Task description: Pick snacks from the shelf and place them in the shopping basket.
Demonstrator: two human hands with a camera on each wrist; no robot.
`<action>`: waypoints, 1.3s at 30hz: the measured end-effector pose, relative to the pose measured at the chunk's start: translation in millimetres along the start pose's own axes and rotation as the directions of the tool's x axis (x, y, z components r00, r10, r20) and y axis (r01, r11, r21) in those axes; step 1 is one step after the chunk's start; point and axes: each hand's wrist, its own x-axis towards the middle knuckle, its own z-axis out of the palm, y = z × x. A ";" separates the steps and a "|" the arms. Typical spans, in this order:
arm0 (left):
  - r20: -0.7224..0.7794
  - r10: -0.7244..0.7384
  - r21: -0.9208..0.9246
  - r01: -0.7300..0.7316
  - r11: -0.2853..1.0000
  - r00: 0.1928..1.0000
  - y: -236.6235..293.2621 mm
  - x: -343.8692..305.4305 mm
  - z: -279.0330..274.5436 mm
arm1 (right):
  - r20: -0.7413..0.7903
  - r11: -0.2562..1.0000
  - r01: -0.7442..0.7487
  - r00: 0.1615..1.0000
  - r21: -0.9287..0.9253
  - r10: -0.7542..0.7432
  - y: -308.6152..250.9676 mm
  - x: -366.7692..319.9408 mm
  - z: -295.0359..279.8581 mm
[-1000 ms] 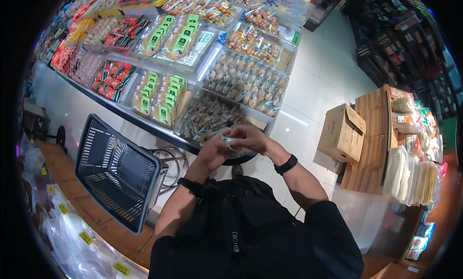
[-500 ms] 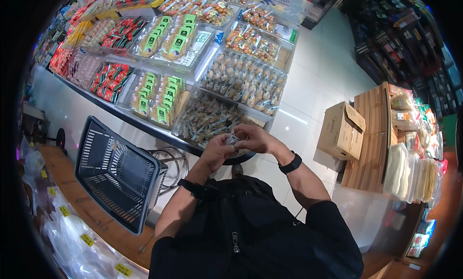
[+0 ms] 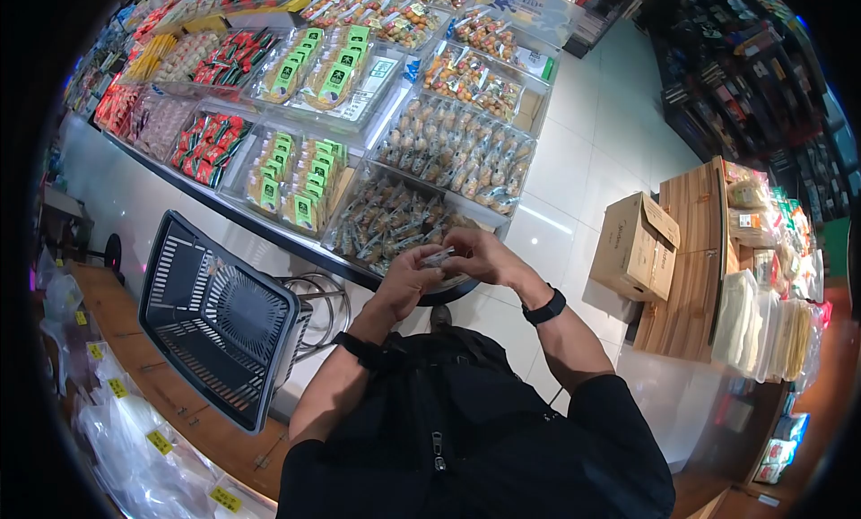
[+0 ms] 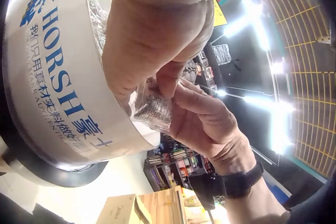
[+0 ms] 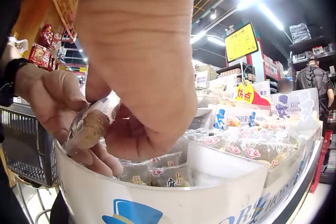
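The person's left hand [image 3: 405, 279] and right hand [image 3: 482, 257] meet in front of the chest. Both hold one small clear plastic packet [image 3: 439, 257] with a round brown snack inside.

The grip of the left hand is clamped on the packet, and its thumb and fingers pinch one end. The grip of the right hand is clamped on it too, with the fingers curled under the other end. The two hands touch each other around the packet.

The packet is up in the air, just above the rim of the round white shop stand with blue letters [image 4: 58, 103]. Right under the hands, brown wrapped snacks [image 3: 386, 219] fill a clear bin of the stand. Next to them lie yellow snacks with green labels [image 3: 296, 183].

A dark grey plastic shopping basket [image 3: 220, 317] is tipped up beside the left arm. A brown cardboard box [image 3: 637, 246] sits on the pale tiled floor [image 3: 574, 160], well apart from the hands, on the right. Each wrist wears a black band [image 3: 544, 307].
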 end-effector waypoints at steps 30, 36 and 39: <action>-0.226 0.009 -0.065 -0.024 0.998 0.974 -0.8 -3.9 11.7 | -0.259 0.848 -0.097 0.965 -0.522 -0.049 46.9 17.5 30.4; -0.205 0.014 -0.081 -0.031 0.996 0.979 -1.3 -4.7 6.2 | -0.301 0.884 -0.079 0.951 -0.461 -0.071 54.2 28.2 34.2; -0.200 0.012 -0.091 -0.031 0.995 0.980 -1.4 -3.9 6.0 | -0.285 0.893 -0.067 0.956 -0.445 -0.071 60.3 30.6 30.7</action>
